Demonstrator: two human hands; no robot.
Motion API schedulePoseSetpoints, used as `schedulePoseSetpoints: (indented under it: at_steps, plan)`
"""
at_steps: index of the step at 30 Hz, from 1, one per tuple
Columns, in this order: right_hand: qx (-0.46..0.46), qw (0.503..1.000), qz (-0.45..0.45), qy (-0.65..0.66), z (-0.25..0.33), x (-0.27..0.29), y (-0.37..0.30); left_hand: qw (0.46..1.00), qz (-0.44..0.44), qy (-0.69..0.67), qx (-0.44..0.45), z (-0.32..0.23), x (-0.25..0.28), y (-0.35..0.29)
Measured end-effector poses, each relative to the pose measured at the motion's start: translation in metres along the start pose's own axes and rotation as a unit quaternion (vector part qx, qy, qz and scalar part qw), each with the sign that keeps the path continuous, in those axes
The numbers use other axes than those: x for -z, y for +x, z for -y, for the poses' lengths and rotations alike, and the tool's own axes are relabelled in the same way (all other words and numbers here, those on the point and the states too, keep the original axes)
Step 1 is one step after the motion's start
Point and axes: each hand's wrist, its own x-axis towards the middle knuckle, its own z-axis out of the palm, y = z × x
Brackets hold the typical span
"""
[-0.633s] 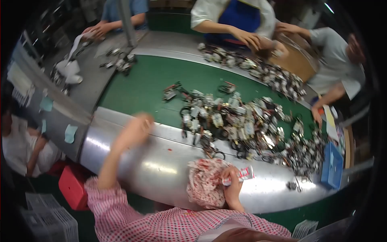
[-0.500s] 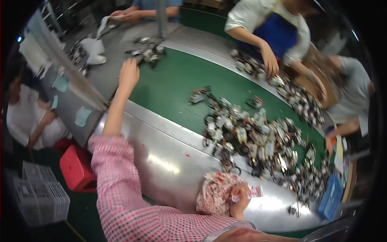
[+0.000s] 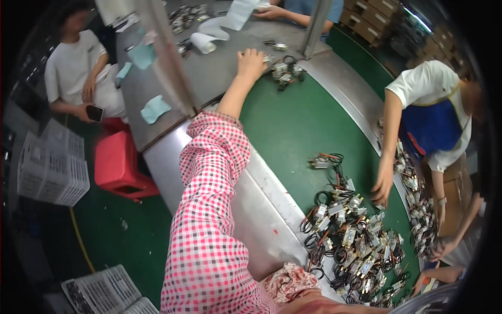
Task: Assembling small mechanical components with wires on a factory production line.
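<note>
Cluster point(image 3: 287, 72): silver-and-white metal parts tangled with thin black wires, sitting where the edge of the flat grey table point(image 3: 214, 73) meets the long green belt point(image 3: 272, 131).

Left hand point(image 3: 252, 64): easily the nearer one, poking out of a pink-and-black checked sleeve point(image 3: 209, 209). Back facing up, fingers bent and a little apart. Palm side's hidden, so can't tell if it's got anything.

Which way: the cluster is just to the right of those fingertips, closest bit right beside them. Touching or not, can't tell.

Long axis: no clean one tbh. Loosely it runs off rightward, so the fingers are at one end, not over the middle.

Right hand: out of frame, no idea how it's set.

Big pile point(image 3: 361, 246): same sort of parts, well apart from the left hand, spilling over the belt edge nearest the wearer. A co-worker's bare hand point(image 3: 384, 183) hangs by it.

Half a second-ish ago: left hand was a blur over the shiny silver metal ledge point(image 3: 261, 220), well short of the cluster. View's swung left too, and the right hand with its red-and-white packet dropped out of the shot.
</note>
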Motion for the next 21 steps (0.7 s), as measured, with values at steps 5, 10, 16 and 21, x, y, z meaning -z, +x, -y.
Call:
schedulePoseSetpoints:
  at_steps: [5, 10, 16, 21]
  plan:
    - [0.065, 0.857, 0.510, -0.032, 0.047, -0.071, 0.184, 0.912, -0.113, -0.369, 0.140, 0.001, 0.108, -0.039]
    - [0.087, 0.458, 0.880, -0.096, 0.064, -0.029, 0.333, 0.500, -0.051, -0.816, 0.286, -0.016, 0.216, -0.141]
    - [-0.008, 0.207, 0.978, 0.003, 0.084, 0.048, 0.365, 0.229, 0.166, -0.861, 0.424, -0.117, 0.318, -0.250]
    - [-0.165, 0.147, 0.959, 0.178, 0.140, 0.087, 0.361, 0.092, 0.352, -0.905, 0.219, -0.201, 0.412, -0.312]
